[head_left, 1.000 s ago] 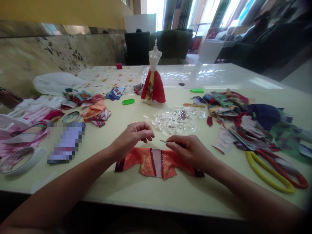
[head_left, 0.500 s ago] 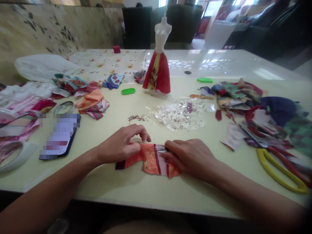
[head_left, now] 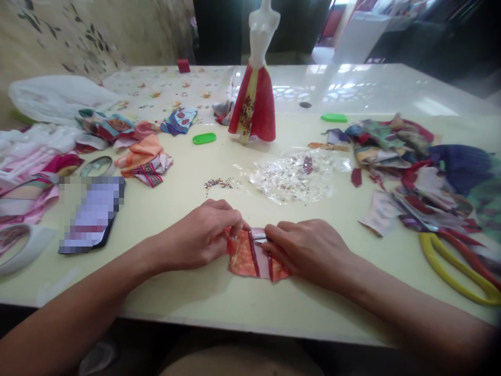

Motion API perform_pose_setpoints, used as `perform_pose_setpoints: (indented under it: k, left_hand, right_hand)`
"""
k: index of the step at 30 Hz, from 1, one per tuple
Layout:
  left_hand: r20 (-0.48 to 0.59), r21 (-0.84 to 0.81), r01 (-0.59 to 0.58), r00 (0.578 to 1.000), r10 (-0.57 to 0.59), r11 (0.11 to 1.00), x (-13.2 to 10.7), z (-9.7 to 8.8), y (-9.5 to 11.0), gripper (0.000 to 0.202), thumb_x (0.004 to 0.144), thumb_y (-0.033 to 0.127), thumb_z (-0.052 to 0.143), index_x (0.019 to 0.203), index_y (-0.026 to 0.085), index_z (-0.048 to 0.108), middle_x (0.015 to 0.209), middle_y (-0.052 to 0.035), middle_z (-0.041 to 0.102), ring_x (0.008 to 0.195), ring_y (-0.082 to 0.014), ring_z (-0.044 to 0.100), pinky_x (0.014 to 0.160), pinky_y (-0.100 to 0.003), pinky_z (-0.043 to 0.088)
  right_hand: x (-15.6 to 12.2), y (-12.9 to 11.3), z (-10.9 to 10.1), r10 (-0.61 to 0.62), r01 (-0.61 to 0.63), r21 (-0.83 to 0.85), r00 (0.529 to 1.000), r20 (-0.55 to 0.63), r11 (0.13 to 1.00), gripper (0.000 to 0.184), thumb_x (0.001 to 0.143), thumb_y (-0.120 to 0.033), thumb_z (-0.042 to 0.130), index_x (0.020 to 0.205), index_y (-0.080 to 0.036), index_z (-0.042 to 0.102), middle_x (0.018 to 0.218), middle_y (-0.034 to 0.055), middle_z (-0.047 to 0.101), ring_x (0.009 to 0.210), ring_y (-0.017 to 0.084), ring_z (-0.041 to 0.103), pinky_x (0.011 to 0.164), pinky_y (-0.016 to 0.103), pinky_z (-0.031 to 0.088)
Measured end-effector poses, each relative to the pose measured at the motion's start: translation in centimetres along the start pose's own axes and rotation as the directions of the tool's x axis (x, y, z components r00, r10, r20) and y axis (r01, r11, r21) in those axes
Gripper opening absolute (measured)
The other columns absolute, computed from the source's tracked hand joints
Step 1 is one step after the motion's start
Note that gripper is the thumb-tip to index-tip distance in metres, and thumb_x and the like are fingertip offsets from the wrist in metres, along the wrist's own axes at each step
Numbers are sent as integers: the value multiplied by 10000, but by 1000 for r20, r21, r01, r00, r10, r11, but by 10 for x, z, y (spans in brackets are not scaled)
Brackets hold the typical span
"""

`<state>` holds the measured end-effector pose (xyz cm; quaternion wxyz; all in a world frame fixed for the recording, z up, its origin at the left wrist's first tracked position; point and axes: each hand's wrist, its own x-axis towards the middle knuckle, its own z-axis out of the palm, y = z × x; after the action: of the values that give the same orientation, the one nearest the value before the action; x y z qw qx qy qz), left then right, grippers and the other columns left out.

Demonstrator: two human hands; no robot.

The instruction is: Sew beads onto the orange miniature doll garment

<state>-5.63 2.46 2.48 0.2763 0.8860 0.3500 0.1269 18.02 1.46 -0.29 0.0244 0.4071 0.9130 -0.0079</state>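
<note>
Near the table's front edge lies a small piece of orange and pink fabric [head_left: 241,256] with dark maroon bands, shaped like a doll-size garment. My left hand [head_left: 201,235] is closed on its left side, with the fingertips at the upper edge by a maroon band. My right hand [head_left: 309,248] rests on the right side of the fabric, its fingers wrapped round a small pointed metal tool that looks like tweezers [head_left: 259,237]. The tips point left over the pink strip. The fingers hide the rest of the tool.
Beyond my hands are tiny loose beads [head_left: 218,184] and a clear plastic sheet [head_left: 293,177] with sequins. A doll-size mannequin [head_left: 260,89] in a red skirt stands behind. Fabric scraps [head_left: 391,149] and yellow-red scissors [head_left: 454,271] lie right; a phone [head_left: 94,214] and tape rolls [head_left: 23,245] left.
My left hand has shifted slightly right, its index finger now lowered to the fabric's upper edge. It covers the left flap that showed before. My right hand has hardly moved. The view has tilted down slightly.
</note>
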Motion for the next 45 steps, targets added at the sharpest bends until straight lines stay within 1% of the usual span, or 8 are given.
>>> perform_pose_setpoints:
  k: [7, 15, 21, 25, 29, 33, 40, 45]
  left_hand:
    - [8, 29, -8, 1000, 7, 1000, 0, 2, 0, 288, 741, 46, 455, 940, 185, 610, 832, -48, 606, 882, -200, 549, 828, -319, 421]
    - [14, 68, -28, 1000, 27, 997, 0, 4, 0, 157, 732, 33, 473, 758, 185, 502, 846, -55, 610, 895, -203, 540, 828, -323, 410]
    - [47, 72, -106, 994, 102, 992, 0, 6, 2, 212, 758, 14, 458, 833, 195, 537, 877, -44, 635, 938, -201, 549, 868, -319, 394]
    - [76, 136, -134, 989, 124, 982, 0, 8, -1, 212, 794, 35, 461, 907, 187, 556, 925, -57, 660, 989, -214, 563, 893, -336, 382]
    - [102, 233, -190, 980, 170, 954, -1, 12, -3, 151, 860, 77, 440, 860, 183, 548, 877, -49, 676, 1016, -227, 580, 896, -356, 365]
    - [64, 297, -235, 972, 226, 925, -1, 15, -3, 144, 921, 116, 421, 904, 181, 549, 914, -33, 698, 1058, -219, 583, 908, -355, 361]
    - [67, 398, -293, 954, 291, 870, 0, 17, -4, 159, 933, 122, 437, 833, 184, 544, 977, -31, 719, 1065, -201, 595, 898, -351, 369]
    - [67, 434, -316, 945, 320, 844, -2, 18, -1, 170, 916, 93, 452, 863, 196, 575, 1008, -42, 717, 1070, -189, 607, 935, -352, 378]
  right_hand:
    - [1, -3, 2, -10, 9, -30, 1000, -14, 1000, 326, 970, -433, 370, 834, -209, 564, 652, 10, 597, 432, 91, 367, 482, 304, 83]
    - [2, -4, 5, -23, 21, -59, 999, -32, 998, 305, 964, -427, 392, 811, -213, 546, 638, 5, 591, 429, 94, 354, 471, 298, 73]
    - [2, -4, 3, -25, 23, -60, 999, -31, 998, 296, 961, -436, 397, 836, -220, 555, 647, 2, 594, 433, 100, 349, 464, 301, 71]
    - [2, -4, 3, -30, 29, -69, 999, -24, 997, 287, 961, -420, 406, 842, -213, 566, 649, 7, 594, 431, 96, 339, 469, 304, 69]
    - [1, -5, 3, -41, 38, -86, 999, -25, 996, 269, 954, -398, 426, 823, -206, 560, 640, 4, 587, 427, 94, 332, 469, 300, 61]
    - [1, -6, 1, -47, 44, -92, 998, -33, 995, 241, 948, -376, 446, 821, -204, 557, 636, -3, 584, 428, 97, 336, 471, 293, 56]
    - [1, -5, 1, -69, 63, -102, 996, -59, 993, 220, 946, -348, 455, 811, -203, 551, 630, -5, 585, 428, 99, 346, 469, 291, 62]
    - [0, -4, 0, -69, 63, -113, 997, -47, 992, 218, 945, -345, 455, 808, -205, 552, 636, -5, 591, 430, 101, 344, 465, 287, 63]
